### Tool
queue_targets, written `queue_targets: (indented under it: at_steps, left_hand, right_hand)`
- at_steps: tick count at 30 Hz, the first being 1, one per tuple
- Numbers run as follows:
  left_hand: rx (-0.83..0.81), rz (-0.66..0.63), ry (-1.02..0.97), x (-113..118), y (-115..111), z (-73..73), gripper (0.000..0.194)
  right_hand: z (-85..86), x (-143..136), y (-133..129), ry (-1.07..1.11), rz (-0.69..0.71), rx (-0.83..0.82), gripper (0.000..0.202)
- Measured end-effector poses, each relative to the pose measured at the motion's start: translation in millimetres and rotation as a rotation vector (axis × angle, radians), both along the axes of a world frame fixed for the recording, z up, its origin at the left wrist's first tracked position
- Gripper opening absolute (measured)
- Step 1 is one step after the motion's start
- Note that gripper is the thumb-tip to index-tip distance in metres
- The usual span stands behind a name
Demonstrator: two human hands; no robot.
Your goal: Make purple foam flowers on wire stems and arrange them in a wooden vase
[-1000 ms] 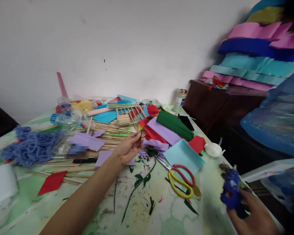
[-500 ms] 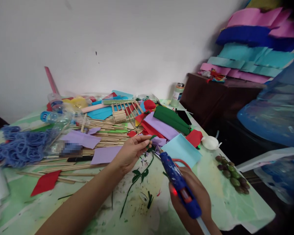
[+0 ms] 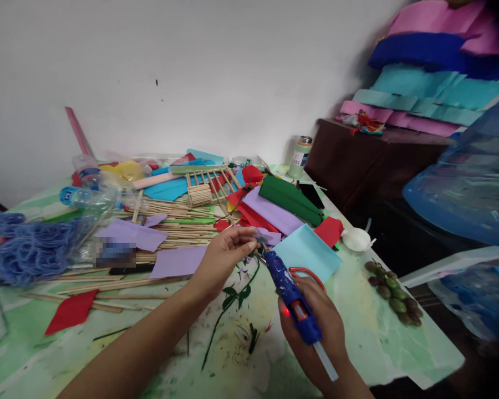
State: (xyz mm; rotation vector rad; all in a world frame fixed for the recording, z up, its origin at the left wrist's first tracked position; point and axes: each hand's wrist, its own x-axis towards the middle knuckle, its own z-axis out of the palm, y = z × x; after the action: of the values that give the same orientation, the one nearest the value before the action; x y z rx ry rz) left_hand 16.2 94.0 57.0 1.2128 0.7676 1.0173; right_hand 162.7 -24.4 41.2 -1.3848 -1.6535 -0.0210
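My right hand (image 3: pixel 326 318) grips a blue hot glue gun (image 3: pixel 289 288), with a clear glue stick (image 3: pixel 326 361) jutting from its back end and a small red light glowing. Its nozzle points up and left, close to my left fingertips. My left hand (image 3: pixel 222 257) is closed in a pinch on a small green paper piece (image 3: pixel 261 240), mostly hidden by the fingers. Below lies a dark green stem with leaves (image 3: pixel 233 299) and small pale purple flowers. Behind the glue gun shows the orange handle of scissors (image 3: pixel 316 274).
Thin wooden sticks (image 3: pixel 187 235), purple paper (image 3: pixel 178 261), light blue paper (image 3: pixel 310 252) and a green paper roll (image 3: pixel 289 198) cover the table. Blue yarn (image 3: pixel 33 249) lies left. Grapes (image 3: pixel 395 293) and a white bulb-like object (image 3: pixel 356 239) are near the right edge; a flask (image 3: pixel 300 158) stands behind.
The glue gun has shifted up and left, bringing its nozzle to the green piece at my left fingertips. My left hand stays pinched. The view has shifted slightly.
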Motion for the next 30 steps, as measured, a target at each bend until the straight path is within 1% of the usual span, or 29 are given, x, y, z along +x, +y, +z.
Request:
queue_targets:
  at_steps: [7,11,17,20,23,27,30]
  left_hand:
    - [0.006,-0.008,0.022,-0.7,1.3,0.2,0.023]
    - [0.022,0.006,0.043,-0.4,-0.3,3.0,0.025]
    - [0.077,0.01,0.099,-0.3,-2.6,6.8,0.027]
    - [0.057,0.02,0.086,-0.6,-2.5,7.1,0.028]
    - [0.008,0.01,0.043,-0.9,-0.2,4.2,0.029]
    - [-0.054,-0.033,-0.011,-2.1,3.1,-0.9,0.028]
    - [-0.048,-0.038,-0.009,-2.6,3.8,-1.8,0.027]
  right_hand:
    - [-3.0,-1.2,0.8,-0.004,0.003,0.006,0.019]
    - [-2.1,-0.3,-0.7,-0.015,0.025,-0.063,0.019]
    - [-2.3,0.5,-2.1,-0.036,0.013,-0.098,0.016]
    - [-2.3,1.0,-1.1,-0.041,-0.007,-0.074,0.012]
    - [-2.0,2.1,-0.6,-0.02,-0.039,-0.049,0.011]
    - [-1.5,2.6,-1.6,0.008,-0.027,-0.073,0.015]
    - [-1.0,1.7,-2.8,0.002,-0.014,-0.099,0.014]
